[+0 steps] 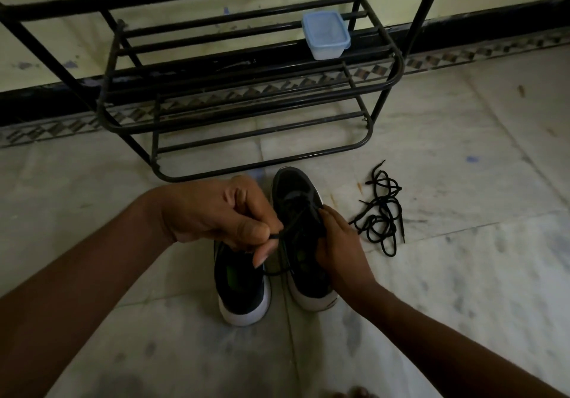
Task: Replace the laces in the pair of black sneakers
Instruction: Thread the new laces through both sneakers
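Head view; clock positions are read about the pair of sneakers, with 12 o'clock pointing away from the person.

Pale marble floor (447, 274): fills the lower two-thirds of the view and is bordered at 12 o'clock by a patterned tile strip and a dark skirting under a yellowish wall.

Black metal shoe rack (216, 172): stands on the floor at 12 o'clock, and its lowest front rail is just beside the toes of the sneakers.

Left-hand sneaker (243, 292): black with a white sole, upright on the floor with its heel toward 6 o'clock. Its front half is hidden under the left hand.

Right-hand sneaker (296, 191): same make, just beside the first at its 3 o'clock, with its toe toward 12 o'clock.

Left hand (216, 212): fingers curled, thumb and forefinger pinching the black lace (279, 272). The lace runs from the right-hand sneaker's upper and droops in a loop between the two shoes.

Right hand (339, 249): comes in from 4 o'clock and grips the right-hand sneaker, with its fingers curled over the shoe's outer side and lacing area.

Loose black laces (382, 215): a tangled heap on the floor at 3 o'clock, near the right-hand sneaker but apart from it.

Plastic container (326, 35): translucent with a pale blue lid. It sits on an upper shelf of the rack at 1 o'clock.
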